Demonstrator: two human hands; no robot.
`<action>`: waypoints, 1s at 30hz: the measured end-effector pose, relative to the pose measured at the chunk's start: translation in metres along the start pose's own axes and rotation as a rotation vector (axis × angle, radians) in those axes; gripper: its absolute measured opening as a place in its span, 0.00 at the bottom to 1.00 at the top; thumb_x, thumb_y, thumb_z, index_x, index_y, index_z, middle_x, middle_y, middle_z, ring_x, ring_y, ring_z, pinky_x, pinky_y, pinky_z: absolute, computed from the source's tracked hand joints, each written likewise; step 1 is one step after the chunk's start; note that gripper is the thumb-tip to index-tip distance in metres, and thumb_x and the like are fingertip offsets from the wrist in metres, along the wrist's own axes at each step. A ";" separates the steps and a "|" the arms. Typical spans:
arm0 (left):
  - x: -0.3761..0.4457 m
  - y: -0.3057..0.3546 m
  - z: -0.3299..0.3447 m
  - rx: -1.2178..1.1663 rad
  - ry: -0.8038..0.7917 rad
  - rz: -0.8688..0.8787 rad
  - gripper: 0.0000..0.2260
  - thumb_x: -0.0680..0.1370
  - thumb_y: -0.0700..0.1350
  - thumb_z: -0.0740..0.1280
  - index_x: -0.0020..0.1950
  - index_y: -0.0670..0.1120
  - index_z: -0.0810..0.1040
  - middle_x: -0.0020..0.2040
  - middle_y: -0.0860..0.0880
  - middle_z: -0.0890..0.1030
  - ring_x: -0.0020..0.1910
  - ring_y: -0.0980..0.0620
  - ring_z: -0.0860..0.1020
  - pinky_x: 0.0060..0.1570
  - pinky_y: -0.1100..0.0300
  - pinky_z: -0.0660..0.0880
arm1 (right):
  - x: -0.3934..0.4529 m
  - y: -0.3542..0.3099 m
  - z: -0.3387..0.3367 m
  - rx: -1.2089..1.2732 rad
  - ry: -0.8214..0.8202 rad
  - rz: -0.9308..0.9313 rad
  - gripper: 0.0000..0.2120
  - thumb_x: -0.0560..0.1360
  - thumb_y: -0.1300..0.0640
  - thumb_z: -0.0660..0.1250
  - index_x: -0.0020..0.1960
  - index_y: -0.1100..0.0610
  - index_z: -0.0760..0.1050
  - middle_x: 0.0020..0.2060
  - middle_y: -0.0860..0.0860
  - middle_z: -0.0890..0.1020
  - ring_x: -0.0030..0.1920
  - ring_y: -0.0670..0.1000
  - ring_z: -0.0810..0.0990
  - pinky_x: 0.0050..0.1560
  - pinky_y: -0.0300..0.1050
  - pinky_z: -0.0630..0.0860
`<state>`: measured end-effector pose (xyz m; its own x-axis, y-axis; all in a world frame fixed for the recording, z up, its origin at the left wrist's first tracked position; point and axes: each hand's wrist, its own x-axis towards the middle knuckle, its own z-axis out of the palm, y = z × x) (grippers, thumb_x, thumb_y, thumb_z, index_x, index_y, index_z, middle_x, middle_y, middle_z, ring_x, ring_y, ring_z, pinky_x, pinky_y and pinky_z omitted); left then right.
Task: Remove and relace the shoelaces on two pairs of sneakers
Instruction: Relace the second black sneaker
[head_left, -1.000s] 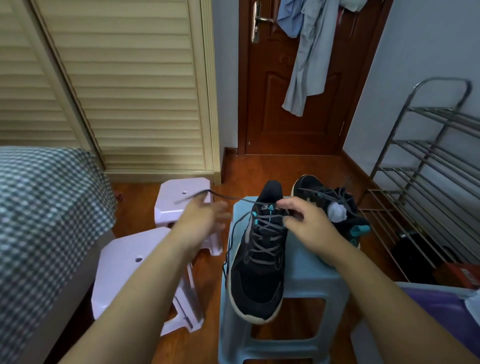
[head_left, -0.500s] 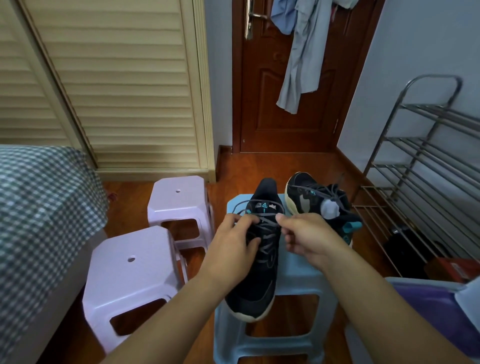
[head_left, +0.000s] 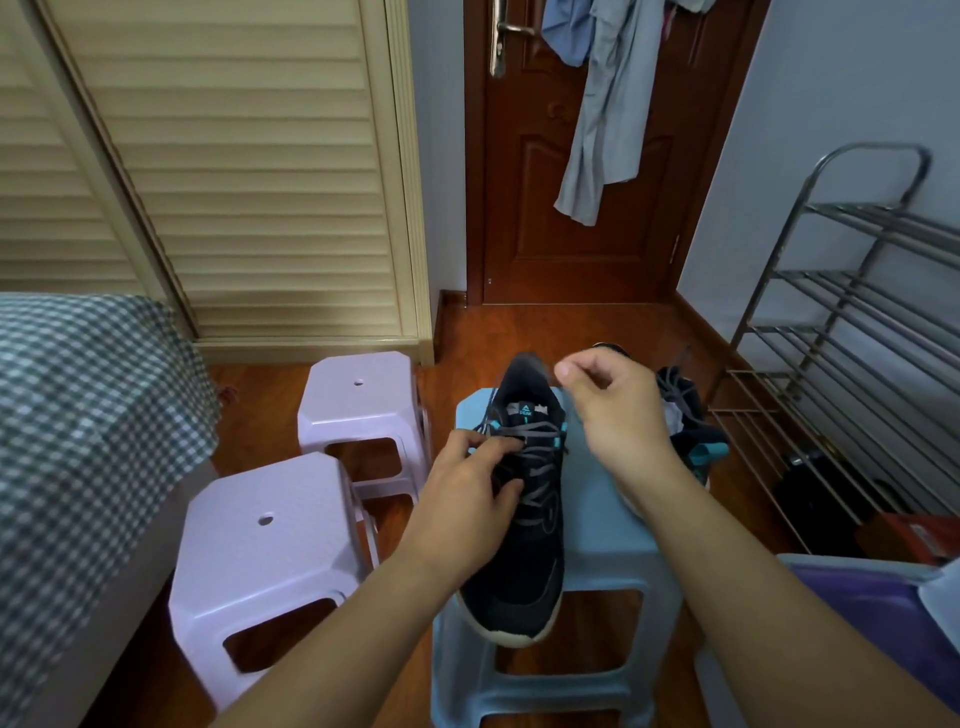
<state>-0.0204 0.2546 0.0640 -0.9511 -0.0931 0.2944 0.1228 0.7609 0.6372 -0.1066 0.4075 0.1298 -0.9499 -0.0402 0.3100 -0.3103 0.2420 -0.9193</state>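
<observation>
In the lower middle of the frame, the left hand (head_left: 467, 488) pinches the grey shoelace (head_left: 540, 429) on a black sneaker (head_left: 524, 566) lying on the blue stool (head_left: 618, 545). Right of it, the right hand (head_left: 618, 410) pinches the lace end up high.

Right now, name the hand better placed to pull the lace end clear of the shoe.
Right. The right hand already pinches the lace end, raised above the black sneaker; the left hand rests on the laces, steadying the shoe.

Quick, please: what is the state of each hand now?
Left hand: pinches grey shoelace on black sneaker.
Right hand: pinches the same lace's end.
</observation>
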 end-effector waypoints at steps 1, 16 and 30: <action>0.000 0.000 0.001 0.007 -0.005 0.006 0.19 0.81 0.49 0.68 0.73 0.56 0.72 0.62 0.56 0.68 0.64 0.52 0.73 0.68 0.55 0.72 | 0.001 0.000 0.000 0.045 0.028 0.028 0.06 0.80 0.56 0.67 0.47 0.52 0.82 0.36 0.44 0.81 0.37 0.43 0.78 0.43 0.37 0.75; 0.035 0.011 -0.001 -0.317 0.012 -0.596 0.29 0.69 0.66 0.64 0.63 0.49 0.74 0.57 0.49 0.79 0.54 0.47 0.80 0.56 0.49 0.78 | -0.034 0.027 0.014 -0.009 -0.266 0.448 0.09 0.77 0.51 0.69 0.54 0.54 0.83 0.44 0.47 0.87 0.47 0.48 0.86 0.52 0.48 0.82; 0.040 0.010 -0.019 0.057 -0.069 -0.368 0.19 0.83 0.54 0.59 0.38 0.45 0.78 0.36 0.49 0.77 0.36 0.49 0.76 0.41 0.53 0.71 | -0.023 0.025 0.030 -0.579 -0.213 0.251 0.17 0.80 0.53 0.57 0.38 0.61 0.72 0.36 0.56 0.77 0.41 0.57 0.76 0.42 0.50 0.71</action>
<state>-0.0515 0.2456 0.0956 -0.9459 -0.3246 0.0031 -0.2447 0.7194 0.6500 -0.0939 0.3851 0.0923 -0.9959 -0.0906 -0.0057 -0.0643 0.7481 -0.6605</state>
